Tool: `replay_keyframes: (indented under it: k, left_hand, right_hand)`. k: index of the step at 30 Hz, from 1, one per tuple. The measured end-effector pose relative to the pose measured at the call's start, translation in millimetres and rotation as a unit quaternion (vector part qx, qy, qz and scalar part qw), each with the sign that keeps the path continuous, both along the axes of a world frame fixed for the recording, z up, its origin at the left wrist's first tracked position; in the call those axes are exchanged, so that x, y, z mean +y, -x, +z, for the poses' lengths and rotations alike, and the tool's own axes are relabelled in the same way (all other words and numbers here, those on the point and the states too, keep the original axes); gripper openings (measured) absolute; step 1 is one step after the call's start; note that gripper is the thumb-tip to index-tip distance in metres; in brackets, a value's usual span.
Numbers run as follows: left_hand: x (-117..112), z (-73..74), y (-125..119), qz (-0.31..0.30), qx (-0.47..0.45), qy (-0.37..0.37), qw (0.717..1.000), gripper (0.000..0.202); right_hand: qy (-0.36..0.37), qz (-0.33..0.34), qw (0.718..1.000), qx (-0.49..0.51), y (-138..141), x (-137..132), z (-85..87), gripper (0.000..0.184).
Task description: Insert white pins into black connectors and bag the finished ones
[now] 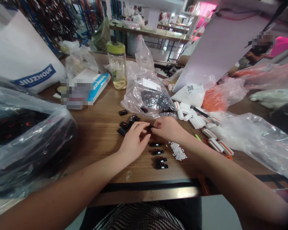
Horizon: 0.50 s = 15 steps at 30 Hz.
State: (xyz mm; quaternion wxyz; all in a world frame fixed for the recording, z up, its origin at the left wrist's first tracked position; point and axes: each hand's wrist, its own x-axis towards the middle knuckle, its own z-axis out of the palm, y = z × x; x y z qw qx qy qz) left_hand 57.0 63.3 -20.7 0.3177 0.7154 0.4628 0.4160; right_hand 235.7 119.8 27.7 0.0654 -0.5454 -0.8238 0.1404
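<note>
My left hand [134,139] and my right hand [166,127] meet over the wooden table [98,134], fingers pinched together on a small black connector [150,126] held between them. Several loose black connectors [126,124] lie just left of my hands. A short column of black connectors [159,156] lies in a row below my hands. Beside that row sits a little heap of tiny white pins [179,150]. A clear bag of black parts [153,99] lies open just beyond my hands.
White and red-edged connectors [199,121] are scattered at the right, by clear bags [256,140] and an orange-filled bag [213,99]. A bottle with a green lid [117,65] stands behind. A big bag of dark parts [26,137] fills the left. A person sits far right.
</note>
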Motion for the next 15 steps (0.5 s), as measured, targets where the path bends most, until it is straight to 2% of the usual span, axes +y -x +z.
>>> replay_keyframes:
  k: [4, 9, 13, 15]
  left_hand:
    - [4.5, -2.4, 0.0, 0.001, 0.040, -0.004, 0.999, 0.032]
    - [6.1, -1.3, 1.3, -0.018, 0.094, -0.015, 0.995, 0.024]
    - [6.1, -1.3, 2.9, -0.018, 0.097, -0.032, 0.995, 0.024]
    - [6.3, -1.6, 3.3, -0.012, 0.096, -0.023, 0.995, 0.026]
  right_hand:
    - [0.032, -0.023, 0.999, 0.018, 12.5, -9.0, -0.5, 0.022]
    - [0.061, 0.020, 0.997, 0.034, 14.1, -14.8, 8.2, 0.025]
    - [0.053, -0.009, 0.993, 0.103, -19.5, -22.1, 20.9, 0.021]
    - [0.032, -0.037, 0.996, 0.075, -44.7, -29.1, 24.3, 0.019]
